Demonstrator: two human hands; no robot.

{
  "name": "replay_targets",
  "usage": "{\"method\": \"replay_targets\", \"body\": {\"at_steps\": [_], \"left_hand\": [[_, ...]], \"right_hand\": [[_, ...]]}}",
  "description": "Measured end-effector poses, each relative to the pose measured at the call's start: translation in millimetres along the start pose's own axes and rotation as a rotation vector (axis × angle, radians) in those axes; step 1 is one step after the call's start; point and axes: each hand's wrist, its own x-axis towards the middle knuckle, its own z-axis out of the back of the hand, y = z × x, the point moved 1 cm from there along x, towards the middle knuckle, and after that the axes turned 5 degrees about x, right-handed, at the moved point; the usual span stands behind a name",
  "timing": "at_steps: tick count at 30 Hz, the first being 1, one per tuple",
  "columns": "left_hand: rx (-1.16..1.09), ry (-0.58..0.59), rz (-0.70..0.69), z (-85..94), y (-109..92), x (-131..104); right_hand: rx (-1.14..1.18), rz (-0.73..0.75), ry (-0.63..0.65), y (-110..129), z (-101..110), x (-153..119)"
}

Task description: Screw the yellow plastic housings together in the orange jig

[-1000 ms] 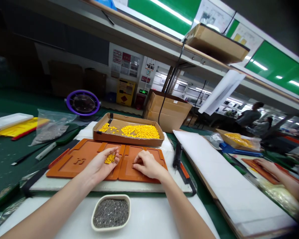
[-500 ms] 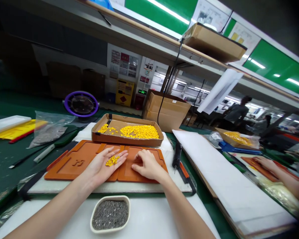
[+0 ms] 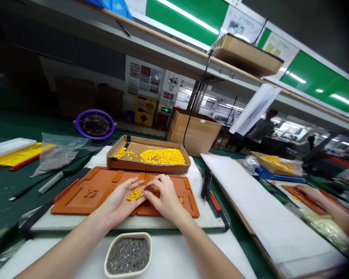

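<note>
Yellow pieces (image 3: 134, 194) on my unclenched left hand (image 3: 120, 202) risked spilling if tilted; whether my right hand (image 3: 165, 197) gripped any, I couldn't tell.

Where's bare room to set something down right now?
Bare patches: the long white board, right of the black stick-shaped screwdriver; and the white worktop between the rounded cream tub of grey bits and the right forearm. Crowded: the orange rectangular panels, where the left hand holds small yellow pieces palm-up, the right hand close beside it.
</note>
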Motion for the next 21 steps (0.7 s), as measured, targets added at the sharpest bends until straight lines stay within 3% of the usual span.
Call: {"method": "replay_targets", "body": {"at_steps": [3, 11, 21], "left_hand": [[0.025, -0.001, 0.002, -2.1, 3.8, -2.2], [0.029, 0.125, 0.062, -5.5, 9.7, -4.2], [0.049, 0.071, 0.079, 0.9, 13.3, 1.2]], "right_hand": [[-0.047, 0.031, 0.029, 6.6, -2.7, -1.4], [0.011, -0.032, 0.091, 5.5, -6.9, -2.8], [-0.078, -0.020, 0.099, 3.0, -7.7, -2.8]]}}
